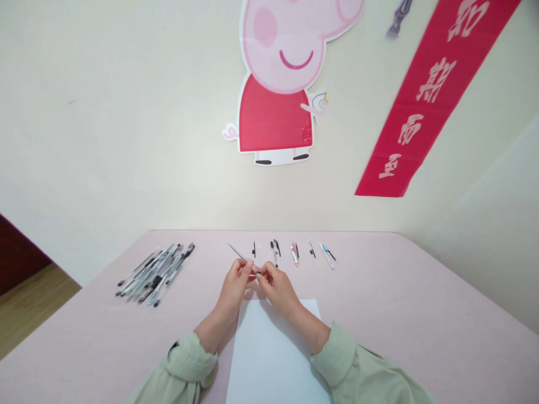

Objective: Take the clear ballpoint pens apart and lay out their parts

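Observation:
A slim pen (236, 252) is held between my two hands, its thin dark end pointing up and to the left. My left hand (236, 282) is closed, pinching the pen along its middle. My right hand (277, 285) is closed too, with its fingertips on the pen's near end, where a small dark part shows. The fingers hide most of that end. Both hands are just above the top edge of a white sheet of paper (275, 359). Behind them, small pens and pen parts (274, 252) lie in a row across the table.
On the left of the pink table (379, 314) lies a pile of many pens (155, 275). A white pen (326, 256) and a blue piece (329, 252) end the row at the right. The wall behind carries a pink pig cutout (275, 115) and a red banner (415, 120).

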Available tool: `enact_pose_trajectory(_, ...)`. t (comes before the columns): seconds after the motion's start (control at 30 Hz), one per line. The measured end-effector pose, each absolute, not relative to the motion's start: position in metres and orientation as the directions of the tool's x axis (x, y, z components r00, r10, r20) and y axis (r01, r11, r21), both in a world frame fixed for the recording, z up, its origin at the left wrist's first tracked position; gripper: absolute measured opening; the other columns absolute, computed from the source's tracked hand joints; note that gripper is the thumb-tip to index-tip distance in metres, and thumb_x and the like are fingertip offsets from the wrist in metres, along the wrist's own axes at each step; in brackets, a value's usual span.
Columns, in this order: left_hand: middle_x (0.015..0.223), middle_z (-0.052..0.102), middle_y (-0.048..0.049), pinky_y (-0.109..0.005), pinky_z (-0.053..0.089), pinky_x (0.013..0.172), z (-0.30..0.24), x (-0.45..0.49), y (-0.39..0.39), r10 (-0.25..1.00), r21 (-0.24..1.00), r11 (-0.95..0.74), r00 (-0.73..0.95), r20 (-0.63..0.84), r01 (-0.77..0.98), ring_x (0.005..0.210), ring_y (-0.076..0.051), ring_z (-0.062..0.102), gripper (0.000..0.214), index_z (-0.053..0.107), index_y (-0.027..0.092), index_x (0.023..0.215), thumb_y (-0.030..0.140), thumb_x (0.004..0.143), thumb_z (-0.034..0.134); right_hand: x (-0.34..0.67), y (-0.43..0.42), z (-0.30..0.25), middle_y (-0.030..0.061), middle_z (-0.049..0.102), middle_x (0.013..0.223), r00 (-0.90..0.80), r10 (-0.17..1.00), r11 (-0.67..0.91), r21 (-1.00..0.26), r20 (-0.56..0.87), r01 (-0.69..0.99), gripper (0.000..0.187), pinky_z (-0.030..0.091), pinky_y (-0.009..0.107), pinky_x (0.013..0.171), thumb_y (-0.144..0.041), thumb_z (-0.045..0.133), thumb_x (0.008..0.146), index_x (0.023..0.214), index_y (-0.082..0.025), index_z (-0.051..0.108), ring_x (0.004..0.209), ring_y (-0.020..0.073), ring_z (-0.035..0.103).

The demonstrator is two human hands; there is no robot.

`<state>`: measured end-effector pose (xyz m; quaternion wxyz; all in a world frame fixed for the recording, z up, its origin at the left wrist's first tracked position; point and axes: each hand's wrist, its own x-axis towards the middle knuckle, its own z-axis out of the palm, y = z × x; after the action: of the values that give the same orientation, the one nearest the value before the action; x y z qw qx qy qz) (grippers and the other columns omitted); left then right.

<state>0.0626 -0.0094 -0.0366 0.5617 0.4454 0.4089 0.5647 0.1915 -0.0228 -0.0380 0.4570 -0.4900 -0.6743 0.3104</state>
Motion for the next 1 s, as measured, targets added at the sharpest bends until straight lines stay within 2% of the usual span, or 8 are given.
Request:
enact_pose_trajectory(0.07, 0.093, 0.068, -0.0068, -0.034, 0.049, 0.084, -0.033, 0.063, -0.011, 0.993, 0.947, -0.008, 0.112, 0.046, -0.321, 0.09, -0.019, 0.064, 0.035, 0.06, 0.018, 0.103, 0.044, 0.079, 0.062, 0.192, -0.021, -0.038, -0.0036, 0.053, 0.067, -0.08, 0.947, 0.32, -0.882, 0.312, 0.347, 0.011, 0.036, 0.023, 0.058, -0.024, 0.048, 0.083, 0.073, -0.021, 0.048, 0.061, 0.0133, 0.05)
enact_pose_trajectory(0.13, 0.1, 0.068, -0.0097, -0.035, 0.047, 0.088, -0.032, 0.063, -0.012, 0.989, 0.94, 0.011, 0.145, 0.041, -0.341, 0.095, -0.021, 0.064, 0.036, 0.062, 0.017, 0.104, 0.042, 0.079, 0.064, 0.193, -0.02, -0.038, -0.0037, 0.053, 0.067, -0.065, 0.948, 0.316, -0.889, 0.313, 0.33, 0.011, 0.037, 0.023, 0.058, -0.025, 0.048, 0.083, 0.072, -0.021, 0.047, 0.061, 0.0133, 0.05)
enact_pose_trajectory(0.4, 0.071, 0.062, 0.0006, -0.028, 0.049, 0.077, -0.045, 0.062, -0.005, 0.999, 0.949, -0.016, 0.026, 0.025, -0.315, 0.07, -0.013, 0.061, 0.029, 0.055, 0.017, 0.07, 0.041, 0.071, 0.072, 0.192, -0.022, -0.04, -0.0047, 0.052, 0.063, -0.109, 0.943, 0.332, -0.872, 0.314, 0.359, 0.008, 0.035, 0.023, 0.057, -0.021, 0.049, 0.081, 0.073, -0.021, 0.049, 0.058, 0.0126, 0.048)
enact_pose_trajectory(0.47, 0.07, 0.062, 0.0006, -0.028, 0.05, 0.075, -0.045, 0.062, -0.005, 1.0, 0.957, -0.016, -0.016, 0.012, -0.29, 0.069, -0.013, 0.061, 0.03, 0.056, 0.017, 0.072, 0.042, 0.07, 0.072, 0.192, -0.022, -0.039, -0.0045, 0.052, 0.064, -0.11, 0.942, 0.334, -0.866, 0.316, 0.373, 0.008, 0.035, 0.023, 0.057, -0.021, 0.05, 0.08, 0.072, -0.021, 0.049, 0.058, 0.0126, 0.048)
enact_pose_trajectory(0.63, 0.084, 0.067, -0.0045, -0.029, 0.05, 0.075, -0.039, 0.061, -0.009, 0.998, 0.959, -0.019, 0.057, 0.036, -0.282, 0.077, -0.016, 0.063, 0.04, 0.063, 0.018, 0.104, 0.047, 0.076, 0.064, 0.193, -0.021, -0.037, -0.0042, 0.052, 0.065, -0.07, 0.954, 0.297, -0.881, 0.292, 0.368, 0.009, 0.036, 0.023, 0.058, -0.022, 0.049, 0.081, 0.072, -0.021, 0.049, 0.061, 0.0132, 0.05)
enact_pose_trajectory(0.77, 0.085, 0.067, -0.0051, -0.026, 0.05, 0.071, -0.037, 0.06, -0.008, 0.999, 0.961, -0.042, 0.023, 0.05, -0.272, 0.079, -0.016, 0.063, 0.036, 0.065, 0.016, 0.094, 0.048, 0.077, 0.063, 0.193, -0.019, -0.039, -0.0044, 0.052, 0.063, -0.073, 0.957, 0.289, -0.886, 0.282, 0.362, 0.009, 0.036, 0.023, 0.058, -0.023, 0.05, 0.081, 0.072, -0.021, 0.049, 0.06, 0.0132, 0.05)
enact_pose_trajectory(0.9, 0.082, 0.07, -0.0053, -0.026, 0.05, 0.067, -0.036, 0.056, -0.005, 0.996, 0.923, -0.031, -0.085, -0.002, -0.384, 0.072, -0.014, 0.064, 0.033, 0.058, 0.017, 0.085, 0.049, 0.076, 0.062, 0.194, -0.018, -0.042, -0.005, 0.051, 0.061, -0.078, 0.954, 0.297, -0.887, 0.288, 0.353, 0.008, 0.036, 0.023, 0.058, -0.023, 0.05, 0.08, 0.072, -0.021, 0.05, 0.059, 0.013, 0.05)
enact_pose_trajectory(1.0, 0.081, 0.072, -0.0053, -0.024, 0.049, 0.062, -0.034, 0.055, -0.005, 0.996, 0.896, 0.013, -0.069, -0.049, -0.444, 0.063, -0.012, 0.063, 0.032, 0.053, 0.019, 0.086, 0.049, 0.077, 0.061, 0.195, -0.018, -0.044, -0.0051, 0.051, 0.061, -0.071, 0.953, 0.3, -0.887, 0.295, 0.351, 0.007, 0.037, 0.023, 0.058, -0.023, 0.05, 0.08, 0.073, -0.021, 0.051, 0.059, 0.0129, 0.05)
